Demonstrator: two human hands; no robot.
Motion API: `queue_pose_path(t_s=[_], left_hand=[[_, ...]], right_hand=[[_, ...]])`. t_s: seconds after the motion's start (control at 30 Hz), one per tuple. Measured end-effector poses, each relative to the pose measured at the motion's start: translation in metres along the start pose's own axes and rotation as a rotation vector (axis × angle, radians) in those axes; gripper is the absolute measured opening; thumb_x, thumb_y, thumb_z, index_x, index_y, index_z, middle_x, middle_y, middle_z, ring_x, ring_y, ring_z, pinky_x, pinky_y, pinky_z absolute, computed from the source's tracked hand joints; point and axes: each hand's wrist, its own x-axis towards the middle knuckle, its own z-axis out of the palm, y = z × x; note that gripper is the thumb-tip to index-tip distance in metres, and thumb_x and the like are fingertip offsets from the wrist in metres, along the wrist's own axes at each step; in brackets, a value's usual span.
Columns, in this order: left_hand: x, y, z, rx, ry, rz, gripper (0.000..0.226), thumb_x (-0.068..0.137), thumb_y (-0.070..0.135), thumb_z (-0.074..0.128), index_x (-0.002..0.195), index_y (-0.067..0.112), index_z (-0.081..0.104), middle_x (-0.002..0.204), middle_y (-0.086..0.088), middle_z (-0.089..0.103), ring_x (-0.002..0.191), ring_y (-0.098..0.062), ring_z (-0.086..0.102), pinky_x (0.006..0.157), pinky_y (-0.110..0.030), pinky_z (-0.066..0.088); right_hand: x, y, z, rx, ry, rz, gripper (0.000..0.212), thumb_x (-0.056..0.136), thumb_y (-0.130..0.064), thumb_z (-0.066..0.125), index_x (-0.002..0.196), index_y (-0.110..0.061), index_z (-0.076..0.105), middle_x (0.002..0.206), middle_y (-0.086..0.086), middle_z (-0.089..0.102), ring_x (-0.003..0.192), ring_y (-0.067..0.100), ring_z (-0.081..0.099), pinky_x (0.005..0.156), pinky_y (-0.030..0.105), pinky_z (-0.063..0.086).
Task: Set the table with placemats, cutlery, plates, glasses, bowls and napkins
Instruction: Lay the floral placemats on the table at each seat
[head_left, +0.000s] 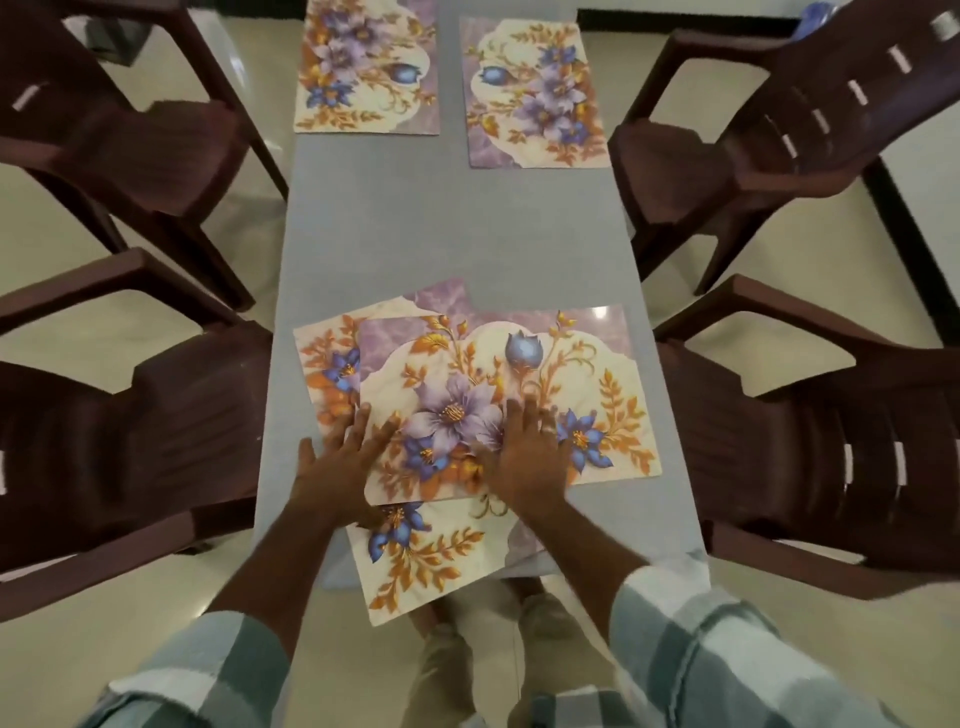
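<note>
Both hands lie flat w/ fingers spread, gripping nothing. The left hand (340, 467) rests at the left edge of the top placemat (519, 374), its fingers partly on this mat and partly on the lower placemat (426, 561) under it. The right hand (522, 457) presses the middle of the top placemat, on the purple flower print.

The top placemat lies across the near part of the grey tabletop (457, 223), long side left to right. The lower placemat is turned the other way and is a bit crooked; its near end hangs over the tabletop edge toward the person. Its far left corner shows out beyond the top mat.

At the far end are 2 more mats, apart from each other: the far left placemat (366, 67) and the far right placemat (537, 98), both flat.

Four dark brown chairs stand around, e.g. the near left chair (130, 431) and near right chair (831, 441). Fingertips are blurred, so exact contact is perhaps not sure.
</note>
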Motion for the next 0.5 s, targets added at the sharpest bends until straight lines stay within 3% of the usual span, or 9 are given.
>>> queue_pose_path(t_s=[0.1, 0.2, 0.37, 0.43, 0.5], left_hand=[[0.0, 0.003, -0.002, 0.017, 0.003, 0.018, 0.146, 0.061, 0.078, 0.076, 0.15, 0.038, -0.032, 0.164, -0.002, -0.03, 0.155, -0.032, -0.012, 0.117, -0.067, 0.012], [0.0, 0.002, -0.004, 0.015, -0.036, 0.034, 0.145, 0.061, 0.077, 0.076, 0.152, 0.038, -0.03, 0.164, -0.001, -0.031, 0.154, -0.033, -0.016, 0.118, -0.067, 0.008], [-0.002, 0.011, -0.009, 0.048, 0.001, 0.072, 0.137, 0.062, 0.09, 0.061, 0.153, 0.039, -0.028, 0.162, -0.001, -0.034, 0.151, -0.031, -0.024, 0.116, -0.069, -0.002], [0.002, 0.024, -0.013, 0.002, 0.071, 0.077, 0.135, 0.063, 0.091, 0.059, 0.155, 0.037, -0.023, 0.161, -0.001, -0.036, 0.15, -0.028, -0.027, 0.116, -0.069, -0.004], [0.008, 0.038, -0.017, -0.023, 0.074, 0.042, 0.136, 0.065, 0.084, 0.066, 0.156, 0.036, -0.022, 0.162, -0.003, -0.034, 0.151, -0.03, -0.026, 0.116, -0.069, 0.0]], right_hand=[[-0.001, 0.007, 0.014, -0.022, -0.063, -0.023, 0.091, 0.097, -0.071, 0.033, 0.161, -0.02, -0.004, 0.169, 0.008, -0.004, 0.156, 0.031, -0.005, 0.12, 0.06, 0.009], [0.034, 0.029, -0.001, -0.01, -0.155, -0.164, 0.096, 0.094, -0.067, 0.047, 0.162, -0.023, -0.005, 0.169, 0.004, -0.008, 0.155, 0.028, -0.011, 0.12, 0.061, 0.004], [0.086, 0.076, -0.04, -0.338, -0.291, -0.493, 0.091, 0.095, -0.048, 0.059, 0.161, -0.032, -0.002, 0.169, -0.003, -0.009, 0.155, 0.025, -0.01, 0.122, 0.059, 0.006], [0.095, 0.089, -0.05, -0.457, -0.276, -0.563, 0.083, 0.098, -0.043, 0.056, 0.16, -0.037, 0.003, 0.169, -0.004, -0.007, 0.155, 0.027, -0.009, 0.12, 0.058, 0.005], [0.089, 0.093, -0.053, -0.406, -0.178, -0.502, 0.076, 0.098, -0.038, 0.055, 0.16, -0.037, 0.012, 0.17, -0.002, -0.003, 0.155, 0.03, -0.007, 0.119, 0.061, 0.007]])
